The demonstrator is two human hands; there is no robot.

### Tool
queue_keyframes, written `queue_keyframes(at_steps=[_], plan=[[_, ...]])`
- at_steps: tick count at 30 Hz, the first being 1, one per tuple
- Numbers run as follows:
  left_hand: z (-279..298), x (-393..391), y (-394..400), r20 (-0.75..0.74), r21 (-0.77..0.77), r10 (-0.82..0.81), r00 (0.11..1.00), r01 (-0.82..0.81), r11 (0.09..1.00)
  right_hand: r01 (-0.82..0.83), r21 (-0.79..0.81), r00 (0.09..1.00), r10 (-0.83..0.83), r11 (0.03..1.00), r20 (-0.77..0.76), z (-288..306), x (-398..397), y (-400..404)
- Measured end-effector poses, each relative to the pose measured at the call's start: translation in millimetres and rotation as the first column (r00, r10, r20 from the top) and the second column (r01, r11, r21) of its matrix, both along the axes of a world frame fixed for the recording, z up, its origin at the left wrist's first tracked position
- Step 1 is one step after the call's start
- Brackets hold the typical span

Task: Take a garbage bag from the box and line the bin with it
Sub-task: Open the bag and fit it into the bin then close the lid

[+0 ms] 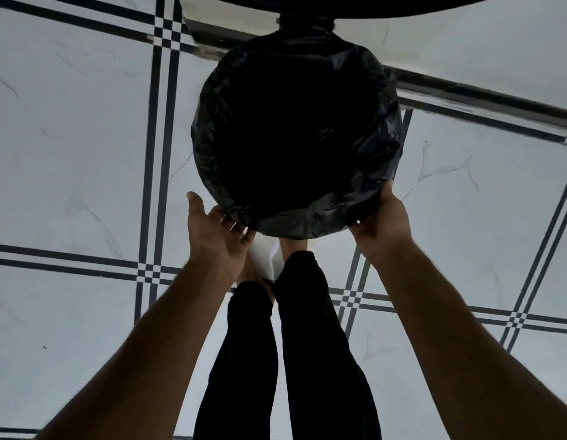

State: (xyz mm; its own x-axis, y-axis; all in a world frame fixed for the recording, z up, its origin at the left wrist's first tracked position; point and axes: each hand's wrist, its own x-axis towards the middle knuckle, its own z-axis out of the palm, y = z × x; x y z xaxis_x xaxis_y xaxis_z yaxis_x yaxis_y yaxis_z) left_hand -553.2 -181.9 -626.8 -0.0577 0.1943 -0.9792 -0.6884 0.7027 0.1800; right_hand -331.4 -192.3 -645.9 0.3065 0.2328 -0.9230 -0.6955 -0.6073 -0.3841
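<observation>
Tucking the crinkly black plastic garbage bag (pixel 336 214) over the round bin's rim: left hand (pixel 217 230) open-palmed beneath, right hand (pixel 382 217) gripping film; next, smooth the near edge

Tiled floor, seen from my head camera looking straight down.

I see a pale marble-look floor (pixel 78 128) with faint grey veins, crossed by paired dark lines (pixel 158 122) that form small checkered squares where they meet. A metal strip (pixel 485 96), like a door track, runs diagonally across the upper right. At the very top edge a dark curved shape (pixel 339 4) overhangs; I cannot tell what it is. The light is dim, cool and even, with no hard shadows.
</observation>
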Motion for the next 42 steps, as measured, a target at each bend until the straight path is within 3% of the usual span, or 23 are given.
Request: queue_keyframes(at_steps=[7,16,21,27,32,37,39,42], plan=[[-1,1,0,0.018,0.009,-0.006,1.0,0.006,1.0,-0.024,-0.038,0.999,0.025,0.999,0.02,-9,6,3],[-7,2,-5,0.018,-0.004,0.098,0.995,-0.098,0.995,-0.07,0.083,0.994,0.076,0.994,-0.081,-8,19,-2],[-5,3,-9,0.033,-0.01,0.069,0.997,-0.069,0.998,-0.004,0.071,0.994,0.012,0.997,-0.11,-11,24,-5],[-6,5,-9,0.042,-0.011,0.148,0.988,-0.148,0.989,0.089,0.096,0.988,-0.075,0.991,-0.136,-9,27,-5],[-8,5,-7,0.028,-0.031,0.124,0.992,-0.123,0.992,0.049,0.06,0.997,-0.045,0.997,-0.055,-7,26,7],[-4,-2,-2,-0.025,-0.07,-0.034,0.999,0.033,0.997,-0.039,-0.086,0.995,0.046,0.996,0.086,5,26,12],[2,-6,4,-0.127,-0.107,-0.143,0.982,0.13,0.986,-0.115,-0.15,0.974,0.141,0.982,0.18,14,28,14],[21,-10,22,-0.362,-0.129,-0.295,0.884,0.266,0.955,-0.165,-0.163,0.91,0.214,0.973,0.354,35,30,22]])
